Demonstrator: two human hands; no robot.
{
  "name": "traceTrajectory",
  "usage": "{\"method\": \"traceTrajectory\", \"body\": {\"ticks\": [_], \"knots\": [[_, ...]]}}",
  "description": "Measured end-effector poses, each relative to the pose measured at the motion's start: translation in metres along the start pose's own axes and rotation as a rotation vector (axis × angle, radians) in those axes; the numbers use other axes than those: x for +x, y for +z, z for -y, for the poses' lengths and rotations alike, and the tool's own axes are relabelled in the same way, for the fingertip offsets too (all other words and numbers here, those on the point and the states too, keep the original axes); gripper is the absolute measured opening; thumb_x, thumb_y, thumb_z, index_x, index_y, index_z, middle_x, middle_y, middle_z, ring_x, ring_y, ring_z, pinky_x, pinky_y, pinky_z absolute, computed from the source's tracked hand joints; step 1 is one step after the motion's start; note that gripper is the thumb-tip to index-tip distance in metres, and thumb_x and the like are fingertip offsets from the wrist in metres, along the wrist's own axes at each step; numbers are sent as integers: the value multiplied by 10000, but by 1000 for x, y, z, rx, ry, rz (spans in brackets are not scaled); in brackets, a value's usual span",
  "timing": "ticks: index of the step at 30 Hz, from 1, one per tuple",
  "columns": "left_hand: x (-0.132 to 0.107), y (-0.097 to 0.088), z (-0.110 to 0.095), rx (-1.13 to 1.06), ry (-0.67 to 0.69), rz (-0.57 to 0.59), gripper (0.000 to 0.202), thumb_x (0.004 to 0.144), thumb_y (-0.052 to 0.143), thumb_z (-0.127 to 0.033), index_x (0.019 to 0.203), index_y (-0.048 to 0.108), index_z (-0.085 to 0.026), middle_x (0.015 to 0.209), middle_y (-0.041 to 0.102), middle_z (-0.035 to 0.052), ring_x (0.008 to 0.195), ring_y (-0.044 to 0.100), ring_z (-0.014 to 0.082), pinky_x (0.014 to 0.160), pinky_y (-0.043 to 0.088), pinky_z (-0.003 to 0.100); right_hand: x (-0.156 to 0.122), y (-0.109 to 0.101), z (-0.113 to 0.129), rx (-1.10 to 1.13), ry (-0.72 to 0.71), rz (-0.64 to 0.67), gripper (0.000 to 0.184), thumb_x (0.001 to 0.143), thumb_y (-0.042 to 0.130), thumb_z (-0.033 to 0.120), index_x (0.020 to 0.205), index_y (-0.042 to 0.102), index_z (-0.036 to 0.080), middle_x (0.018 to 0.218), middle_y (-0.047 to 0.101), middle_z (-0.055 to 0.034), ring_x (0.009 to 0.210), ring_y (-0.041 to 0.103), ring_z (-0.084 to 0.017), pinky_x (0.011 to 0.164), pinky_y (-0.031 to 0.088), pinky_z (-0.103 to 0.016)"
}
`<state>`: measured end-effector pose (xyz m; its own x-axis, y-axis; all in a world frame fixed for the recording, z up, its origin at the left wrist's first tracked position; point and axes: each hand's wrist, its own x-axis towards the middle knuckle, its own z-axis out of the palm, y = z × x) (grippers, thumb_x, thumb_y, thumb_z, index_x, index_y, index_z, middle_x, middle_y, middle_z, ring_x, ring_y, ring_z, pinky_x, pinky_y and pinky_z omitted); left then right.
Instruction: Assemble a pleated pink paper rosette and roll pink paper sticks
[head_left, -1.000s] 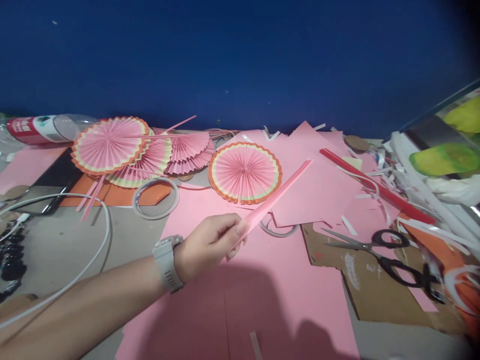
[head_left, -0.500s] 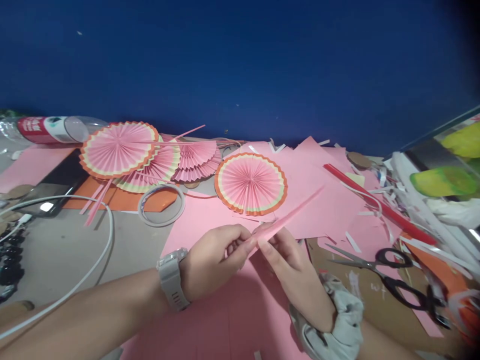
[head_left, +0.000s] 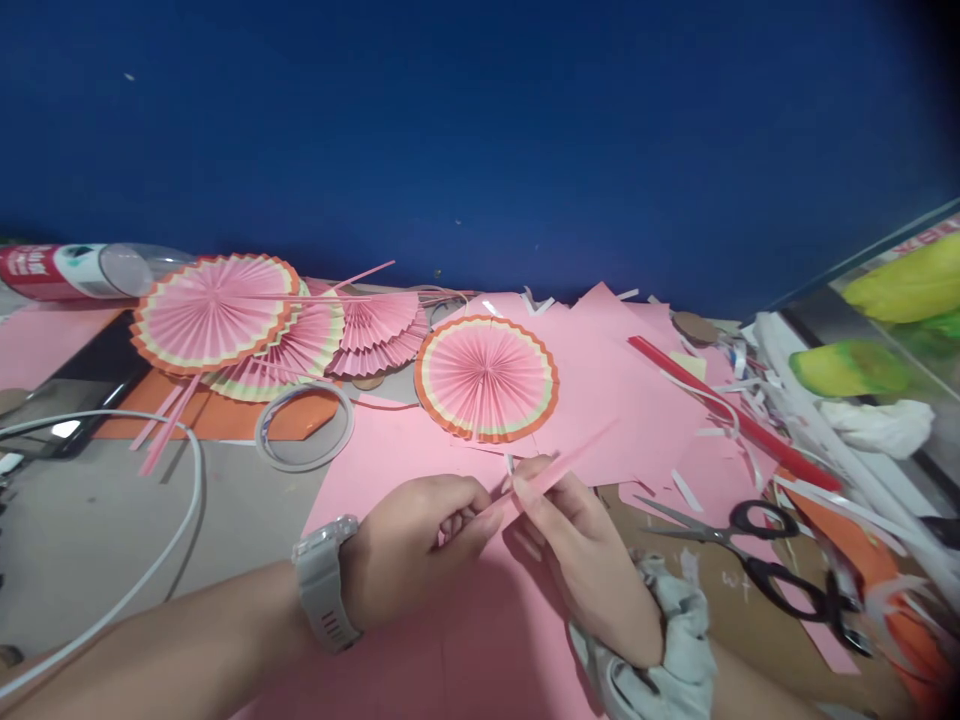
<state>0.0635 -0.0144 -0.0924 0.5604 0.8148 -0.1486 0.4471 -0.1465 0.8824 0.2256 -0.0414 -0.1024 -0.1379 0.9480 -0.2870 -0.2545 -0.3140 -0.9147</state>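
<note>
Between my two hands is a narrow strip of pink paper, slanting up to the right. My left hand, with a grey watch at the wrist, pinches its lower end. My right hand, a pale green scrunchie at the wrist, grips the strip farther along between thumb and fingers. Pink paper sheets lie beneath both hands. Just beyond them rests a round pleated paper fan, pink with cream and orange rims. The fingertips behind the strip are partly hidden.
More pleated fans overlap at the left, near a plastic bottle, a phone and a tape roll. A white cable curves past my left forearm. Black-handled scissors and a red strip lie right. A blue panel stands behind.
The view has shifted slightly right, so the things on the table appear farther left and a little lower. The strip has turned slightly in my hands, and both still hold it.
</note>
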Motion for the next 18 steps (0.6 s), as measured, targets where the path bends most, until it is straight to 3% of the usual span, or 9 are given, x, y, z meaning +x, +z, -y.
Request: {"method": "traceTrajectory", "body": {"ticks": [4,12,15,18], "knots": [[0,-1,1,21,6,41,328,914,390,-359,687,507,-154,603,446,-38,550,375,81,524,298,201,2,-1,-4,128,-28,-91,209,877,531,391,822,569,192,476,292,102,397,266,-49,418,292,-205],[0,-4,1,153,85,124,272,862,445,-276,614,432,-164,569,407,-46,525,347,80,511,271,199,5,-4,0,185,-134,-412,304,845,513,507,761,526,214,503,290,84,399,299,-68,371,282,-194],[-1,-4,-1,177,182,185,191,808,491,-209,629,437,-166,585,426,-43,540,362,81,548,303,198,2,-3,2,70,-158,-396,326,866,473,508,730,512,214,506,312,77,399,294,-68,369,285,-191],[-2,-6,-3,121,213,213,141,820,513,-247,708,489,-164,628,461,-32,578,401,91,583,334,198,-5,0,6,-179,-221,-227,303,877,496,441,707,553,197,566,441,42,445,394,-73,426,359,-204]]}}
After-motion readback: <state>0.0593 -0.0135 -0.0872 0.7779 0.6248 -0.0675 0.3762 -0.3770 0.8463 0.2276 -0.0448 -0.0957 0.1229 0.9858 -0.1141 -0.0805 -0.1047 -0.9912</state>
